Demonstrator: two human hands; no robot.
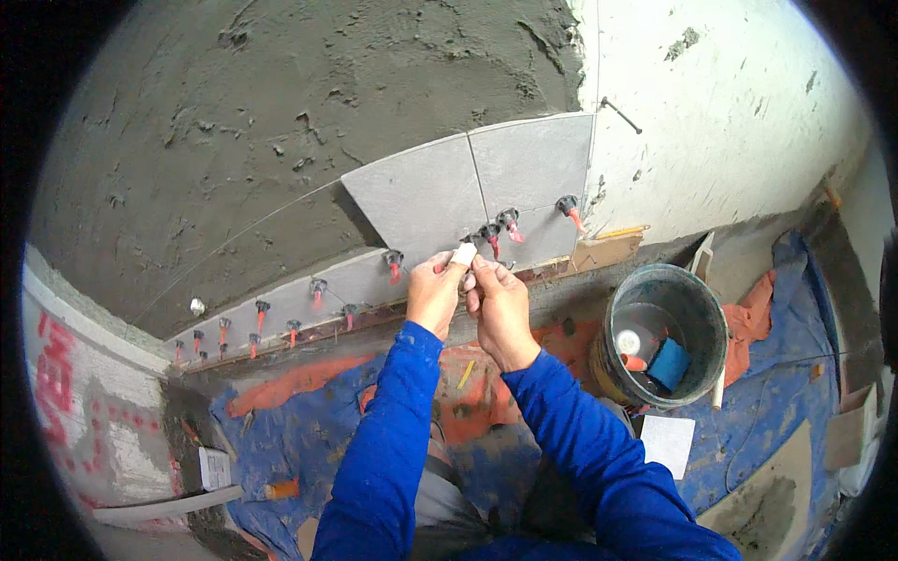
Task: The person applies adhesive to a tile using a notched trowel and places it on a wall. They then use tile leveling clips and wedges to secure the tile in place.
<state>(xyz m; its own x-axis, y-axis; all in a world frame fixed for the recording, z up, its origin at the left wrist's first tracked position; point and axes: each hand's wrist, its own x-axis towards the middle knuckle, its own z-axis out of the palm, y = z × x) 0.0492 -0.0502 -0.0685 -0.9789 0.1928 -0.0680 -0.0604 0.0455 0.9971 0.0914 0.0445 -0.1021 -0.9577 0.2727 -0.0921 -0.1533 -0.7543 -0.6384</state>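
Observation:
My left hand (434,297) and my right hand (501,313) meet in front of a row of grey wall tiles (416,192), fingers closed in a pinch. A small white piece (464,253) shows at my left fingertips; whether it is held or wrapped round a finger, I cannot tell. Anything else between the fingers is hidden. Just beyond the hands, tile levelling clips with black knobs and red tails (491,236) stick out of the tile joints. Another such clip (394,260) is left of my left hand, with several more along the lower tile strip.
Wet grey mortar (234,112) coats the wall above the tiles. Right of my arms stands a bucket (716,313) of water holding a blue sponge (669,363). A yellow pencil (624,231) lies on a ledge. Stained blue sheeting (309,430) covers the floor; a white tile piece (667,443) lies near the bucket.

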